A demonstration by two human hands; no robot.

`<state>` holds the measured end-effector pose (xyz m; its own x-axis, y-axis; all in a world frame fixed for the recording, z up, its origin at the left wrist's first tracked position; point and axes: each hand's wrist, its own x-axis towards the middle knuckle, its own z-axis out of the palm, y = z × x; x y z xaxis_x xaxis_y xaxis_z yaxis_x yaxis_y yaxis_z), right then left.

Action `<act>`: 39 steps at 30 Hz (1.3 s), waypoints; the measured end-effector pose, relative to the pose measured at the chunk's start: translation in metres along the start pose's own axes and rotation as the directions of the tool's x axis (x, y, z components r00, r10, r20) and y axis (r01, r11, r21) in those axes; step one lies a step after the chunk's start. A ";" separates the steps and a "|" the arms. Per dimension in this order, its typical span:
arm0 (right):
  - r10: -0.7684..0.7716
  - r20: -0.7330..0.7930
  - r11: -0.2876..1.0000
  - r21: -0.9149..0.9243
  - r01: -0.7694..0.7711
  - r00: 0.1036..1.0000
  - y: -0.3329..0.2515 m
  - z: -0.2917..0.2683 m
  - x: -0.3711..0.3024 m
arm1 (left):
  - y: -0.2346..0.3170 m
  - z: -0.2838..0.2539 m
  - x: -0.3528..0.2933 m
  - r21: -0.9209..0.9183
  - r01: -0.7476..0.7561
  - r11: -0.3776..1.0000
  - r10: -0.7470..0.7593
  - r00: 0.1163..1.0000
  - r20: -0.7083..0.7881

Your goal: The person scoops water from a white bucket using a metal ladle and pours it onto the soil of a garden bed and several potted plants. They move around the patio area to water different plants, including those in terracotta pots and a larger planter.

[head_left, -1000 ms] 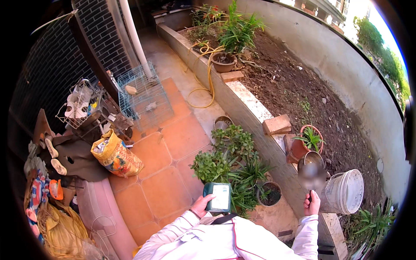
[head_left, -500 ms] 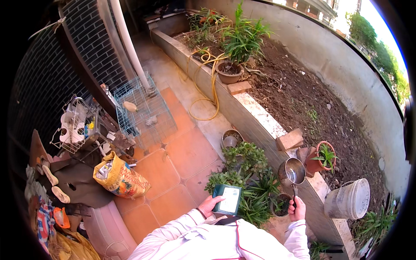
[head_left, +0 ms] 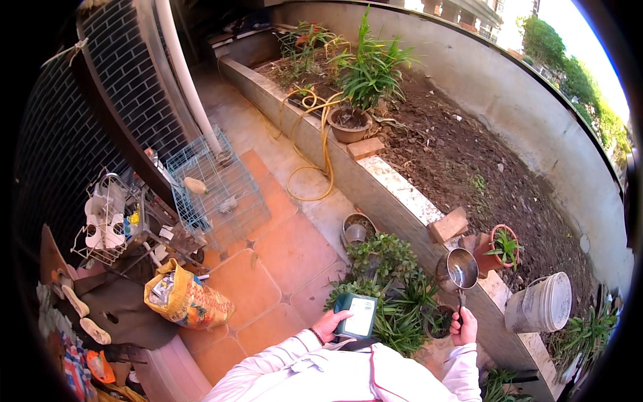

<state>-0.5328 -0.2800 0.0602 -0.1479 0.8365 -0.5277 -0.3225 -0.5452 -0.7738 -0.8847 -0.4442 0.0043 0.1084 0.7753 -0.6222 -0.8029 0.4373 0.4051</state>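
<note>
My left hand point(head_left: 329, 324) grips a small green-edged box with a pale face point(head_left: 358, 317), held just in front of my chest. My right hand point(head_left: 465, 328) is closed on the dark handle of a small shiny steel saucepan point(head_left: 457, 269), which is raised over the low concrete wall. Between and below both hands grows a cluster of green potted plants point(head_left: 387, 281) on the tiled floor. A dark pot point(head_left: 439, 320) sits beside my right hand.
A grey bucket point(head_left: 540, 302), a terracotta pot with a seedling point(head_left: 504, 244) and a brick point(head_left: 449, 224) rest by the soil bed. A yellow hose point(head_left: 318, 147) hangs over the wall. A wire cage point(head_left: 213, 187), a printed sack point(head_left: 187, 299) and a cluttered rack point(head_left: 107, 218) stand left.
The view has swung so the garden bed sits higher and wider. My right hand has brought the saucepan from near the bucket leftward, above the plants. The box stays in my left hand.
</note>
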 end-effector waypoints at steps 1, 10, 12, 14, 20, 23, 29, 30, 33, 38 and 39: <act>-0.007 -0.014 1.000 0.008 0.007 1.000 -0.001 -0.001 -0.002 | 0.002 0.002 0.001 0.012 0.012 1.000 -0.012 1.000 0.004; -0.070 -0.161 0.992 0.094 0.086 0.985 -0.002 -0.038 -0.038 | -0.002 0.016 0.032 0.088 0.095 0.992 -0.105 0.987 0.121; -0.082 -0.200 0.985 0.132 0.110 0.976 -0.001 -0.054 -0.049 | -0.007 0.020 0.041 0.097 0.129 0.987 -0.141 0.981 0.132; -0.096 -0.259 0.979 0.149 0.138 0.961 0.000 -0.073 -0.059 | -0.012 0.022 0.047 0.114 0.161 0.980 -0.175 0.977 0.125; -0.155 -0.458 0.950 0.174 0.259 0.875 -0.001 -0.142 -0.108 | -0.035 0.041 0.066 0.232 0.230 0.945 -0.256 0.962 0.089; -0.163 -0.536 0.939 0.172 0.296 0.828 -0.009 -0.192 -0.127 | -0.059 0.058 0.073 0.271 0.238 0.933 -0.265 0.962 0.067; -0.218 -0.608 0.896 0.186 0.404 0.763 -0.058 -0.304 -0.153 | -0.139 0.104 0.083 0.317 0.221 0.922 -0.244 0.969 0.033; -0.239 -0.600 0.894 0.171 0.414 0.763 -0.069 -0.327 -0.154 | -0.156 0.114 0.085 0.314 0.217 0.924 -0.239 0.970 0.032; -0.287 -0.575 0.894 0.126 0.430 0.766 -0.099 -0.392 -0.156 | -0.207 0.150 0.086 0.278 0.195 0.941 -0.209 0.978 0.019; -0.343 -0.534 0.907 0.026 0.421 0.773 -0.149 -0.473 -0.142 | -0.292 0.211 0.092 0.243 0.244 0.939 -0.254 0.967 0.011; -0.345 -0.522 0.907 0.030 0.421 0.780 -0.159 -0.484 -0.139 | -0.304 0.222 0.097 0.258 0.252 0.933 -0.268 0.963 0.027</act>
<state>-0.0089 -0.3366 0.0869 0.4837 0.8116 -0.3277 -0.3823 -0.1409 -0.9132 -0.5003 -0.4010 -0.0307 0.3354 0.6418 -0.6896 -0.5699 0.7211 0.3939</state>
